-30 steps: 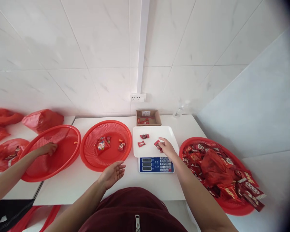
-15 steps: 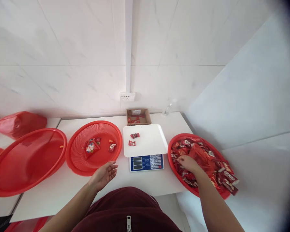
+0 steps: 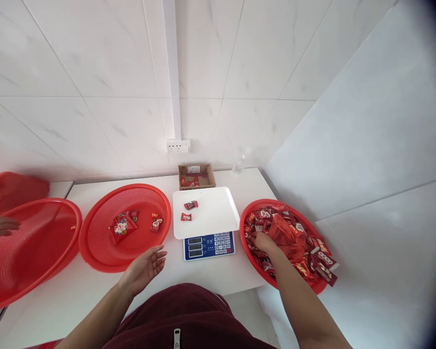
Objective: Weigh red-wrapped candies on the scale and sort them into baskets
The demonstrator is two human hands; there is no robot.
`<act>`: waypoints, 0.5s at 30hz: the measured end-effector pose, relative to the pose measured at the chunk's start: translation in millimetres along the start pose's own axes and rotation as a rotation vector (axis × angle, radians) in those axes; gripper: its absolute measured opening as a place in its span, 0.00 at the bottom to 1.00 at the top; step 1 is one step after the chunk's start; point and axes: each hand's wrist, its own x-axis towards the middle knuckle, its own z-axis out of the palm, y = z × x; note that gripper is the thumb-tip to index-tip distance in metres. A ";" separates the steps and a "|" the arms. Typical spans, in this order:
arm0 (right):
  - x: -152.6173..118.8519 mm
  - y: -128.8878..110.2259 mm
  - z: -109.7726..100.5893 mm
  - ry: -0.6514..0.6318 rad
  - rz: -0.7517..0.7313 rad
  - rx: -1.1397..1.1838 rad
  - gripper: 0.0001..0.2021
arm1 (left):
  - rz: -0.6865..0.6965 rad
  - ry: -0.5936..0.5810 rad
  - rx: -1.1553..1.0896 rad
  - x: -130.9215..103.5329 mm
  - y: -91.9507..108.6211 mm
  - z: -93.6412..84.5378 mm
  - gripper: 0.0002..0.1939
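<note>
The right hand [image 3: 263, 241] is among wrapped packets [image 3: 264, 214] in the right basket [image 3: 263, 201] — grip unclear; the left hand [image 3: 144, 269] hangs open near the middle basket [image 3: 141, 246] — two sweets [image 3: 186, 217] on the white tray [image 3: 213, 213].

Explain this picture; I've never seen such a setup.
There is no machine: a person works bare-handed, and a head-worn camera looks forward and down. On the white table stands a digital scale; its tray bears two wrapped candies, with a cardboard box behind. The left hand, open and holding nothing, hovers by a red mesh basket. The right hand reaches into another red basket, heaped with packets; whether it grips any is hidden. Far left, someone else's hand is over a third basket.
</note>
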 end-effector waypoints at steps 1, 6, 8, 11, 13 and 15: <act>-0.3 2.4 -1.1 -0.020 -0.002 0.003 0.13 | -0.004 0.002 0.001 0.6 -0.9 -0.2 0.05; 7.9 -5.2 -1.1 0.116 0.019 0.026 0.24 | -0.014 0.005 0.008 3.4 -3.0 4.9 0.04; 12.9 -18.9 4.1 0.190 0.068 0.057 0.30 | -0.010 -0.007 0.014 3.4 -2.0 8.0 0.05; 16.1 -40.6 13.9 0.209 0.182 0.090 0.28 | -0.001 -0.018 0.022 1.7 -0.4 11.2 0.05; 14.0 -49.1 18.6 0.206 0.218 0.085 0.25 | 0.004 -0.013 0.022 0.0 -0.2 11.5 0.05; 9.2 -51.0 21.0 0.223 0.204 0.075 0.24 | 0.007 -0.007 0.021 -1.1 -1.2 10.3 0.05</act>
